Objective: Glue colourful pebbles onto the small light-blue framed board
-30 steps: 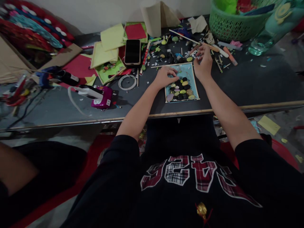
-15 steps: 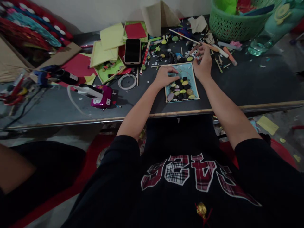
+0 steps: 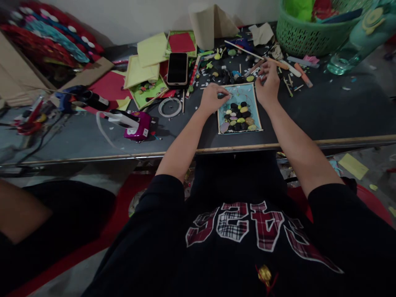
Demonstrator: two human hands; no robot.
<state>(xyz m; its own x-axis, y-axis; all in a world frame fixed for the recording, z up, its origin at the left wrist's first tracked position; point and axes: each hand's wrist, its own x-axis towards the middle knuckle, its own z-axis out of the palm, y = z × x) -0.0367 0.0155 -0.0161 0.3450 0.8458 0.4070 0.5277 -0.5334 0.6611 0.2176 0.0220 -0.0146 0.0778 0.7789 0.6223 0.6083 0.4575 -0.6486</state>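
A small framed picture with light wooden edging and a blue ground lies flat on the dark table. Black, yellow, tan and lilac pebbles cover its lower part. Above its upper left corner, my left hand has thumb and fingertips brought together; anything between them is too small to make out. Just beyond the right edge is my right hand, fingers bent and apart, with nothing visible in it. A thin wooden stick and an orange-handled tool lie by its fingertips.
Behind the picture are scattered paper scraps and pebbles. To the left lie a phone, a tape roll, yellow cards and a purple power adapter. A green basket and a water bottle stand right. Someone's arm shows at left.
My left thumb and fingers have come together over the picture's upper left. My right hand stays by the right edge. The whole view has shifted slightly.
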